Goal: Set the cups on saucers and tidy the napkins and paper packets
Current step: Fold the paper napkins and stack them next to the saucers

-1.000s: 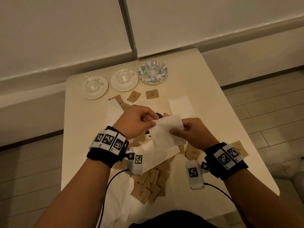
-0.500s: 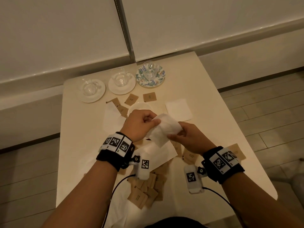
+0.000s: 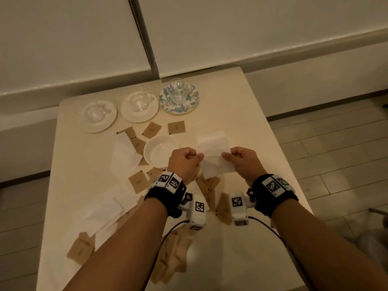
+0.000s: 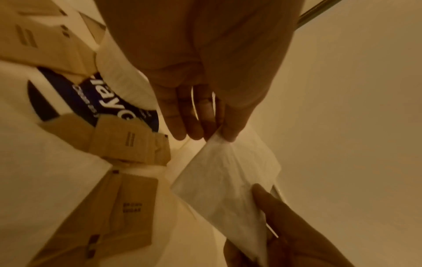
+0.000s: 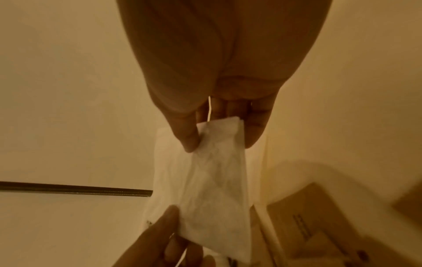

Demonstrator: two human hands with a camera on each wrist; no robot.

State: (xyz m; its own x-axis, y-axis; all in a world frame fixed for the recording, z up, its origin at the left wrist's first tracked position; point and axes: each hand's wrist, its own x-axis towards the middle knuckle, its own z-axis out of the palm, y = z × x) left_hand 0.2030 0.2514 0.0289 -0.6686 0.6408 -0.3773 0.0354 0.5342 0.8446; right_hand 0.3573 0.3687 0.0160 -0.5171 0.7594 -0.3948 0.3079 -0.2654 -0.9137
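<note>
Napkin (image 3: 214,156): white, folded, creased; held above table (image 3: 241,114), right of empty bowl (image 3: 159,152).
Packets (image 4: 130,204): brown paper, dark print; wording too blurred to read.
Left hand (image 3: 184,162): fingers curled, pinching napkin's left edge.
Right hand (image 3: 243,162): fingers curled, thumb and fingertips pinching right edge. Both wrists level, knuckles up.

A cream rectangular table (image 3: 241,106) carries three saucers with clear glass cups (image 3: 138,100) along its far edge, an empty white bowl (image 3: 160,152), scattered brown paper packets (image 3: 176,127) and loose white napkins (image 3: 123,154).
</note>
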